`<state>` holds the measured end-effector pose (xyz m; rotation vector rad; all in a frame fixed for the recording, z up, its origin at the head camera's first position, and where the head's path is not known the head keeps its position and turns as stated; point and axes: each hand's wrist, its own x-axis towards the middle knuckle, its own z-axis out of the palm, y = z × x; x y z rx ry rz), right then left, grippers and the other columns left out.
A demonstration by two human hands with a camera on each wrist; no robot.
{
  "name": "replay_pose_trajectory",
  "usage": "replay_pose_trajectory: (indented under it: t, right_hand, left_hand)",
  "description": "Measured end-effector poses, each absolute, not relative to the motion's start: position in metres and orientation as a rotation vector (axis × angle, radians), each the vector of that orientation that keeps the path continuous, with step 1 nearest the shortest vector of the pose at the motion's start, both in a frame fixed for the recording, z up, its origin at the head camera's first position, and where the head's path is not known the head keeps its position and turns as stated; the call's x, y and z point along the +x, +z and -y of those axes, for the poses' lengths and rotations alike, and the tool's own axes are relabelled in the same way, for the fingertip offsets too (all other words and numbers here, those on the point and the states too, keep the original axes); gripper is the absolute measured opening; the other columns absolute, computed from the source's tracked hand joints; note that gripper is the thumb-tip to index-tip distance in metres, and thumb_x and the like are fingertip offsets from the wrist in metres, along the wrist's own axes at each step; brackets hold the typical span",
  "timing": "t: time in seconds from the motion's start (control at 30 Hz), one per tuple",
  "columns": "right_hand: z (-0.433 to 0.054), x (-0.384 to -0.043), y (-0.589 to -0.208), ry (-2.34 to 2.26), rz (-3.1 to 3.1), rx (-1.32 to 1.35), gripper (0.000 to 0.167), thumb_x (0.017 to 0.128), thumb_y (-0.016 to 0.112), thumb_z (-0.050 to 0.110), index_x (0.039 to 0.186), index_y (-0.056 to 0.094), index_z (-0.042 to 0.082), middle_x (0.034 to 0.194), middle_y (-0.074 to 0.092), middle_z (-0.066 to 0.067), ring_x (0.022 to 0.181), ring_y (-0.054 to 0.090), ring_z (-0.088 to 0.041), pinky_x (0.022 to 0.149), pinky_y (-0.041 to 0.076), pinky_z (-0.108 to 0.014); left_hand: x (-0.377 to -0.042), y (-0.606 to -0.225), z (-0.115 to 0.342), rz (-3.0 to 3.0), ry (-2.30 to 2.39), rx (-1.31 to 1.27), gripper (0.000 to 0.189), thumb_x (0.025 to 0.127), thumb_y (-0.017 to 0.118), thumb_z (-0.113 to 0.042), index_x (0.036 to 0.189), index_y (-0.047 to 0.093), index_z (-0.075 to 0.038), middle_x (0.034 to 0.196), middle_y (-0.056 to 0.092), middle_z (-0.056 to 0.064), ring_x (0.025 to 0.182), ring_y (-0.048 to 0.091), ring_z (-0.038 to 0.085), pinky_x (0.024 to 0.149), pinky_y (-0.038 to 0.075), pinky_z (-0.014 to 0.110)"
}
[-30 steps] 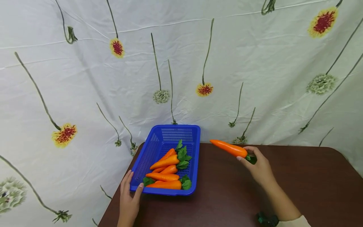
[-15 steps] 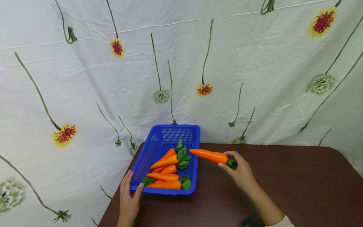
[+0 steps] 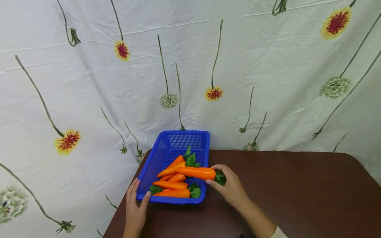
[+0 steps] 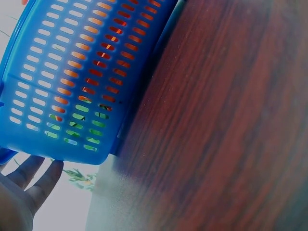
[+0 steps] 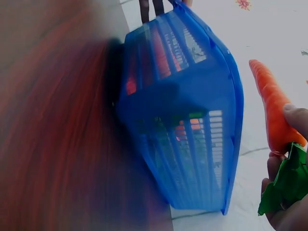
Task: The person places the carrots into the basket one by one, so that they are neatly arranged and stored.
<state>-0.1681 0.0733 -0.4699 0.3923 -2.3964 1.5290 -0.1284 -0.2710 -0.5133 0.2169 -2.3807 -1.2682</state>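
Note:
A blue perforated plastic basket [image 3: 205, 158] holds several orange carrots [image 3: 172, 193] with green leafy tops. In the head view my right hand [image 3: 232, 190] pinches another carrot [image 3: 197, 172] by its leafy end, thumb on the near side. This carrot points left, over the basket's right rim, overlapping the carrots inside. The right wrist view shows the held carrot [image 5: 272, 103] beside the basket's upper rim. My left hand [image 3: 135, 208] touches the basket's near left corner, with fingers extended along the left side and thumb at the front rim. Straight fingers [image 4: 43, 185] meet the basket wall in the left wrist view.
The dark brown wooden table [image 3: 291, 195] extends to the right of the basket. Behind it hangs a pale cloth [image 3: 253, 59] printed with flowers, close to the basket's far end. The table's left edge runs beside the basket.
My right hand has carried the carrot leftward and slightly nearer, from above the table on the right to over the basket. The left hand and basket have stayed in place.

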Motion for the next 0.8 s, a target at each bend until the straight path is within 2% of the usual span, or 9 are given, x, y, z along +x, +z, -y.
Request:
replay_pose_trajectory:
  t: [0.23, 0.37, 0.6, 0.8]
  right_hand:
    - [-0.050, -0.161, -0.469, 1.554, 2.386, 0.423, 0.044, 0.081, 0.084, 0.034, 0.120, 0.064, 0.030, 0.115, 0.066, 0.016, 0.106, 0.063, -0.007, 0.098, 0.053, -0.035]
    - [-0.037, -0.157, -0.471, 1.553, 2.404, 0.461, 0.043, 0.083, 0.081, 0.040, 0.121, 0.062, 0.032, 0.115, 0.065, 0.017, 0.109, 0.063, -0.008, 0.099, 0.053, -0.038]
    - [-0.015, -0.150, -0.473, 1.498, 2.421, 0.511, 0.046, 0.085, 0.077, 0.049, 0.122, 0.064, 0.025, 0.119, 0.068, 0.011, 0.114, 0.063, -0.016, 0.099, 0.052, -0.045]
    - [0.000, -0.147, -0.474, 1.434, 2.405, 0.515, 0.047, 0.085, 0.078, 0.047, 0.123, 0.064, 0.022, 0.118, 0.069, 0.010, 0.107, 0.063, -0.017, 0.093, 0.053, -0.039]
  left_hand:
    - [-0.130, -0.513, 0.271, 2.373, -1.280, 0.210, 0.065, 0.098, 0.067, -0.025, 0.155, 0.039, -0.012, 0.164, 0.029, 0.012, 0.149, 0.027, 0.038, 0.117, 0.024, 0.069]
    - [-0.130, -0.512, 0.272, 2.378, -1.278, 0.215, 0.066, 0.098, 0.066, -0.026, 0.156, 0.039, -0.012, 0.164, 0.028, 0.012, 0.148, 0.027, 0.039, 0.116, 0.025, 0.069]
    - [-0.129, -0.511, 0.272, 2.389, -1.276, 0.222, 0.066, 0.098, 0.066, -0.027, 0.156, 0.038, -0.012, 0.164, 0.028, 0.013, 0.149, 0.027, 0.040, 0.117, 0.024, 0.069]
    - [-0.128, -0.510, 0.271, 2.406, -1.271, 0.229, 0.067, 0.098, 0.066, -0.029, 0.156, 0.037, -0.011, 0.164, 0.027, 0.013, 0.148, 0.027, 0.041, 0.116, 0.024, 0.070]
